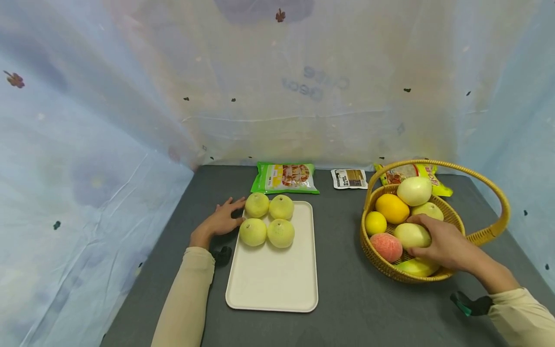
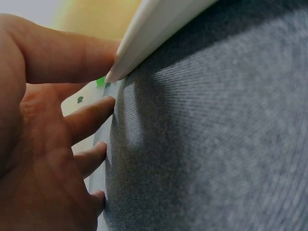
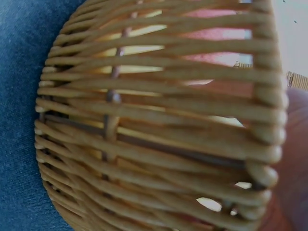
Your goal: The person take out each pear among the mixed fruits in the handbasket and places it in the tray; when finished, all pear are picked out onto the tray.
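- Your right hand (image 1: 446, 243) has its thumb and fingers around a pale green fruit (image 1: 412, 236), which sits in the basket (image 1: 370, 253) between the peach (image 1: 386, 247) and the lower pale fruits.
- Slip risk: the skin looks smooth, so a light or off-centre grip could drop it.
- Pile risk: a high pale fruit (image 1: 415, 191) perches at the far rim. Disturb its neighbours, including the orange fruit (image 1: 392, 208), and it may roll out.
- Snag risk: the handle (image 1: 505, 212) arches over the basket; lift carelessly and your wrist or the fruit could hit it and tip everything.
- Your left hand (image 1: 223, 219) has its fingers spread beside the tray (image 1: 273, 284), thumb at the rim. A shove there could set the four round fruits (image 1: 281, 233) rolling; all sit at the far end, nothing visible boxing them in.
- Hidden: your right hand covers part of the gripped fruit and the yellow-green one (image 1: 418, 266) below. Can't tell how firm the hold is.
- Right wrist view is mostly basket weave; fingers can't be made out.
- Left wrist view cuts off the tray; can't tell whether the thumb presses or just touches.
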Demonstrator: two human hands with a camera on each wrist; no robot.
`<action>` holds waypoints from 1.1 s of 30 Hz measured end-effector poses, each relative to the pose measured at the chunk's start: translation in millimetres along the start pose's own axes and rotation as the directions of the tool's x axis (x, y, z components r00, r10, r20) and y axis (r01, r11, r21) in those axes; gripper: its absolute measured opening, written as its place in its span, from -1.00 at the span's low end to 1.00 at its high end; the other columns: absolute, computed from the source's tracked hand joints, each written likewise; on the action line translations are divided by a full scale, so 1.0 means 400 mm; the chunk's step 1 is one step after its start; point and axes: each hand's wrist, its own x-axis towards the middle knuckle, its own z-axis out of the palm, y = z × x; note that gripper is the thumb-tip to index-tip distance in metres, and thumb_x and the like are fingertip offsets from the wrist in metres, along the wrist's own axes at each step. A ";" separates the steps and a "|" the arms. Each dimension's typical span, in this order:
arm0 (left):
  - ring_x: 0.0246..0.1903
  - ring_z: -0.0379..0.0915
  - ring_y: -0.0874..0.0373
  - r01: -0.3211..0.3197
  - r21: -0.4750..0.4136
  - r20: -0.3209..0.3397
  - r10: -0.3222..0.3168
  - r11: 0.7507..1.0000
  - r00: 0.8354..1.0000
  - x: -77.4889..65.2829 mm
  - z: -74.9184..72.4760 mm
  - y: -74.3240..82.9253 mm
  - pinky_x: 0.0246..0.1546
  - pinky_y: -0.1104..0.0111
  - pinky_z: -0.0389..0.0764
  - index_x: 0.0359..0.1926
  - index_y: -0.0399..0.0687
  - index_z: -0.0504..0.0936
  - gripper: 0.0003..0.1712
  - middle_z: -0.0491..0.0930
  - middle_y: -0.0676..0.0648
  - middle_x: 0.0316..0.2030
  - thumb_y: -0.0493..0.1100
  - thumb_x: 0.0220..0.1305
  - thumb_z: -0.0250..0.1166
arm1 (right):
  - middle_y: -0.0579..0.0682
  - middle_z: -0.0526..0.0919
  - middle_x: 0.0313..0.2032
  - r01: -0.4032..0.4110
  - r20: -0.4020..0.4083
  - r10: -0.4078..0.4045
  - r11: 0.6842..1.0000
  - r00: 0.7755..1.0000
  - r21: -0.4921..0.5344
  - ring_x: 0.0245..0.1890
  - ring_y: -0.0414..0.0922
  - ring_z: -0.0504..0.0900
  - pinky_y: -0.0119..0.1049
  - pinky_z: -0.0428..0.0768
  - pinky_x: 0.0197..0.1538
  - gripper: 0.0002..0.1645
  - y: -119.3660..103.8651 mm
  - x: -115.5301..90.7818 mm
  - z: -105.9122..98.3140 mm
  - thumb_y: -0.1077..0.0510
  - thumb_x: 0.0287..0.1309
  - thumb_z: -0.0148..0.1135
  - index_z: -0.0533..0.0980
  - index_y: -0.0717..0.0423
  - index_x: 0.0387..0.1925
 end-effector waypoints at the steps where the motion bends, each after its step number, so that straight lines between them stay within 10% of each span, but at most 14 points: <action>1: 0.75 -0.34 -0.41 0.003 -0.001 0.000 -0.003 1.000 1.000 0.000 0.000 0.000 0.63 -0.47 -0.38 0.73 -0.06 0.25 -0.20 0.10 -0.23 0.74 -0.10 0.58 0.22 | 0.16 0.76 0.06 0.004 -0.004 -0.004 1.000 1.000 -0.005 -0.18 -0.11 0.65 -0.24 0.59 -0.26 -0.16 0.000 -0.001 0.001 -0.04 0.11 0.72 0.57 0.19 0.33; 26: 0.76 -0.34 -0.37 0.022 0.007 -0.005 -0.022 1.000 1.000 0.004 0.004 -0.004 0.65 -0.44 -0.38 0.73 -0.06 0.24 -0.20 0.11 -0.20 0.74 -0.09 0.59 0.24 | 0.35 0.62 0.31 -0.071 -0.094 0.077 0.995 0.993 0.069 0.09 0.28 0.68 0.03 0.69 -0.08 -0.02 -0.012 -0.023 0.002 -0.13 0.14 0.71 0.50 0.20 0.45; 33: 0.76 -0.34 -0.37 0.021 -0.001 -0.013 -0.021 1.000 1.000 0.004 0.007 -0.005 0.65 -0.43 -0.39 0.73 -0.05 0.25 -0.20 0.11 -0.20 0.74 -0.09 0.58 0.23 | 0.23 0.61 0.32 -0.007 -0.211 0.042 0.987 0.977 0.160 0.10 -0.54 0.46 -0.69 0.56 -0.08 -0.02 -0.040 -0.045 -0.006 -0.01 0.07 0.77 0.51 0.07 0.48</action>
